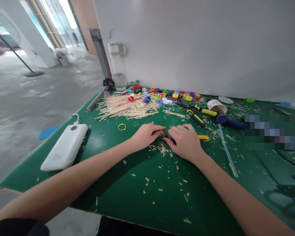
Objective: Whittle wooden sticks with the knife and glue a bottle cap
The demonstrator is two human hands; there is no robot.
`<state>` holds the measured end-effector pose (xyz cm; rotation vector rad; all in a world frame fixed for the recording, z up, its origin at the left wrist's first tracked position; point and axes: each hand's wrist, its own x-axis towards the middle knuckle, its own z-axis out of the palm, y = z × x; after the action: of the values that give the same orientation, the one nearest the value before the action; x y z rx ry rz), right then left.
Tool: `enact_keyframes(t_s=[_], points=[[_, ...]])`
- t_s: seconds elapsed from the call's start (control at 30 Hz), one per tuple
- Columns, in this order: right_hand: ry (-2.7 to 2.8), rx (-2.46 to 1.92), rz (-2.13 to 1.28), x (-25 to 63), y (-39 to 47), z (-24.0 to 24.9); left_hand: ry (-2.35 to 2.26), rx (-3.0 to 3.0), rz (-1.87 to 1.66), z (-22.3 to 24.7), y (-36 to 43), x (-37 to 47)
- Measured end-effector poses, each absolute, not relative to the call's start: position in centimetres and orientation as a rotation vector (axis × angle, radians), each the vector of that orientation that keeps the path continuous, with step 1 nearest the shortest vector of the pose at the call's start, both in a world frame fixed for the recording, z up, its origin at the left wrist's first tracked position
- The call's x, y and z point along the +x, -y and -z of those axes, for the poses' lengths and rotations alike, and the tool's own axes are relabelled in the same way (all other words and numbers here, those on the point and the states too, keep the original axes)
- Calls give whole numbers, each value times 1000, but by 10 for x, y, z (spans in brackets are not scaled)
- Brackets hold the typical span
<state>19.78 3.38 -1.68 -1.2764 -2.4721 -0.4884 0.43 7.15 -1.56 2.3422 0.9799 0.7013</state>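
My right hand (185,141) is closed around a yellow-handled tool (203,138), whose handle end sticks out past the palm to the right. A thin dark part shows between the two hands; its exact kind is hidden by my fingers. Close by on the left, my left hand (146,135) has its thumb and fingers drawn together at that dark part, the index finger pointing right. Whatever it pinches is too small to tell. Wood shavings (162,149) lie on the green table (108,193) just under both hands.
Thin wooden sticks (123,105) and colourful bottle caps (166,101) lie at the back. Yellow-black pliers (196,118), a blue glue gun (229,122), a glue stick (227,150) and a tipped paper cup (216,106) are right. A white power bank (65,147) and yellow ring (122,127) are left.
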Motion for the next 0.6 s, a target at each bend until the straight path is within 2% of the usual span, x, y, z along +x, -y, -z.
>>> enact_keyframes(t_s=[0.17,0.43,0.6], points=[[2465,-1276,519,197,-34,16,-1132,2188,-712,14,-69,6],[2567,-1277,378,196,-39,11,-1085,2216,-712,12,-67,8],[2512,-1272,432,195,-33,12,-1080,2228,-733,13,-67,7]])
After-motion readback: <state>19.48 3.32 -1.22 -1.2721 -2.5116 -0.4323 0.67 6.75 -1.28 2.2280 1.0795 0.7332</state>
